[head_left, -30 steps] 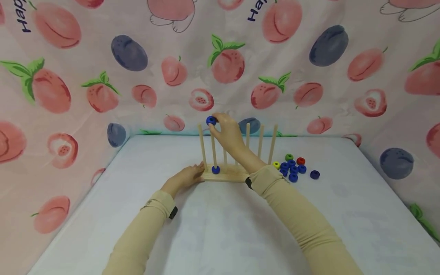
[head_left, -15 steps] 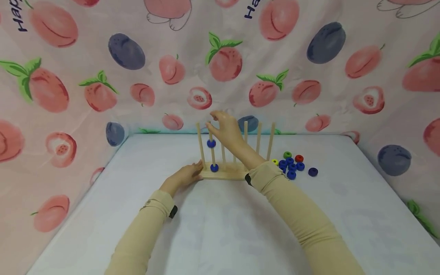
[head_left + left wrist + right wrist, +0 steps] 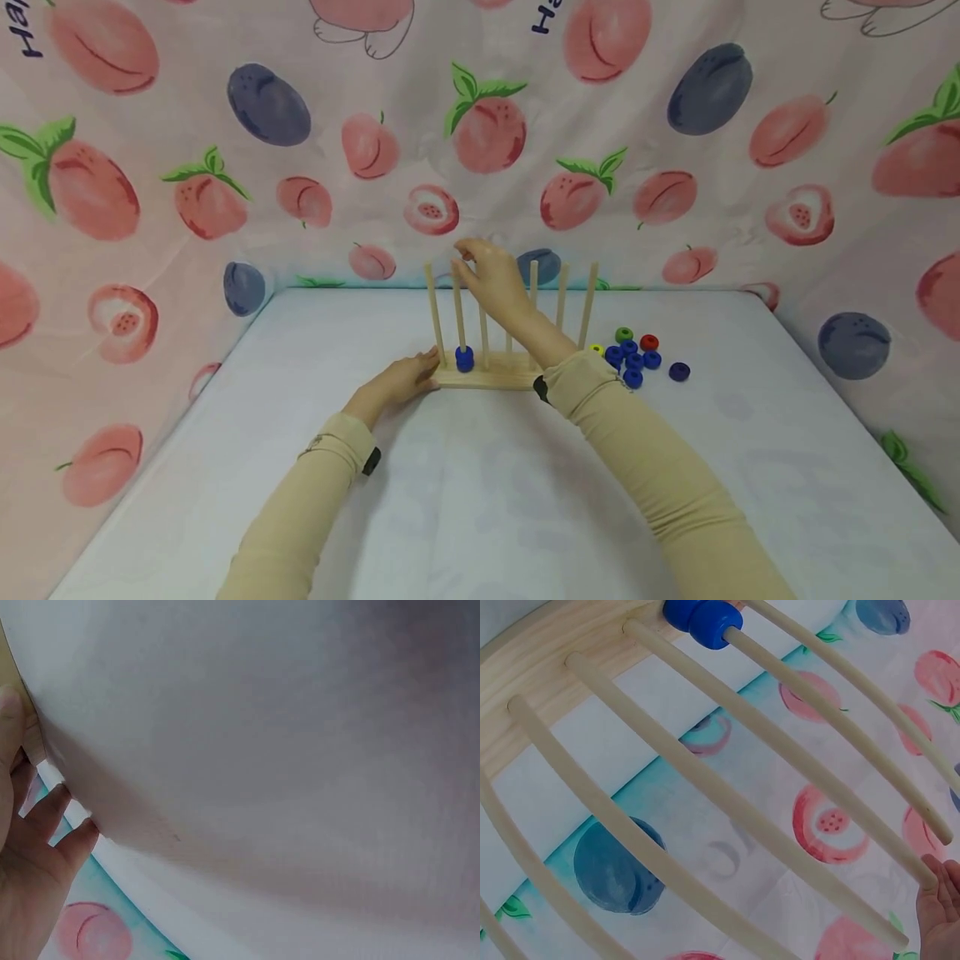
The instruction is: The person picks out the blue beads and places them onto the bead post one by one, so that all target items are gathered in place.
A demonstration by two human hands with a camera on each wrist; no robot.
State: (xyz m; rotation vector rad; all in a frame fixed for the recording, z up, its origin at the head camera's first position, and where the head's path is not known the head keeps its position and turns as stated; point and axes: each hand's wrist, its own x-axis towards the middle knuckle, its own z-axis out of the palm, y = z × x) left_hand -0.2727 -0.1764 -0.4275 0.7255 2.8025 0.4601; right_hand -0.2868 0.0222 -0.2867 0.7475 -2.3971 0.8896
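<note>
Two blue rings (image 3: 464,359), stacked at the foot of the second peg from the left on a wooden peg rack (image 3: 487,379); rack stands upright on the white bench (image 3: 480,500), near its far edge. Right hand (image 3: 491,279) is raised at the tops of the pegs, fingers (image 3: 467,250) loosely spread, holding nothing. Left hand (image 3: 405,379) rests against the rack's left end, fingers straight, touching the base. Loose rings (image 3: 633,360) lie in a cluster just right of the rack: mostly blue, with one yellow, one green, one red; a single dark blue ring (image 3: 679,371) lies slightly apart to the right. Fruit-print cloth (image 3: 225,167) lines the surrounding walls.
</note>
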